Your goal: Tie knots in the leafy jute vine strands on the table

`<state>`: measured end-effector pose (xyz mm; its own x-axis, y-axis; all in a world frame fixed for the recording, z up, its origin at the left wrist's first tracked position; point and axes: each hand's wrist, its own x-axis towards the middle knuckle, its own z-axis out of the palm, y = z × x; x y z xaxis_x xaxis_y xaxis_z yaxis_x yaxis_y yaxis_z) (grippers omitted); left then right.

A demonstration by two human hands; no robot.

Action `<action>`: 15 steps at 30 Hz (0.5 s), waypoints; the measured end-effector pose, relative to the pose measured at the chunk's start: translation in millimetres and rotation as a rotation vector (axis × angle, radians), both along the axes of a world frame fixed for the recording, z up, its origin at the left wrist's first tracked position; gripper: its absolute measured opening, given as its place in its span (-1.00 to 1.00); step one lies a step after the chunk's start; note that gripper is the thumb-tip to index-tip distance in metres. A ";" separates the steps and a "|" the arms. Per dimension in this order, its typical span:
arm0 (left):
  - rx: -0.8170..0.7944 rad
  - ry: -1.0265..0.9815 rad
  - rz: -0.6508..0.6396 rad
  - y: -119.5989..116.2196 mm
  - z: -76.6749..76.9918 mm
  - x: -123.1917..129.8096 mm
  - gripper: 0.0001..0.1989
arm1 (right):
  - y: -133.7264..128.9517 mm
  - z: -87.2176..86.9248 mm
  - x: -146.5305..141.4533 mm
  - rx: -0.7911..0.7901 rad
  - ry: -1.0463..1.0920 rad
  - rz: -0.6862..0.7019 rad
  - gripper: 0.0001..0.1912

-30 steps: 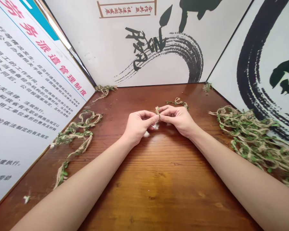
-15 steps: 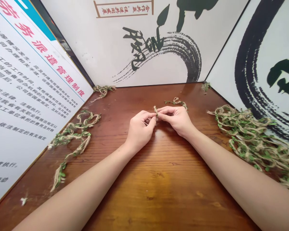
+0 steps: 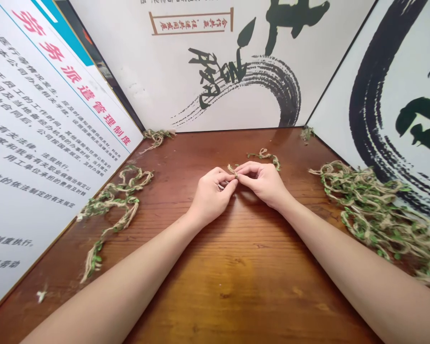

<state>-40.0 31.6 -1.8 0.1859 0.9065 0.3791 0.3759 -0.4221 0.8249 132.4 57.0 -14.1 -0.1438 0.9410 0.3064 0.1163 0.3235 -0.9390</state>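
Well, the left hand (image 3: 210, 198) and right hand (image 3: 261, 184) are together, fingertips meeting above the table, both pinching a short bit of jute twine (image 3: 232, 171). Only the tips grip it, with the other fingers curled back, a hold that seems to suit something this small and fiddly. A few fibres stick out of the pinch, but the fingers hide how the bit is twisted or knotted.

Just beyond the fingertips lies a leafy twine piece (image 3: 264, 157), within easy reach of the right hand. Farther out, the wooden table (image 3: 236, 286) carries a loose leafy strand (image 3: 111, 205) on the left and a big tangled heap (image 3: 372, 215) on the right. With both lying toward the sides, the middle stays open for the forearms. A small tuft (image 3: 156, 137) sits in the far left corner, another tuft (image 3: 307, 134) in the far right, and a white fleck (image 3: 41, 296) near the left edge. Printed boards (image 3: 46, 119) stand around the table.
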 end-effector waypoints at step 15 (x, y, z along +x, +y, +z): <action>-0.300 -0.186 0.085 2.5 2.5 2.6 -0.83 | -8.7 -1.0 -7.5 0.304 -0.302 -0.075 -0.88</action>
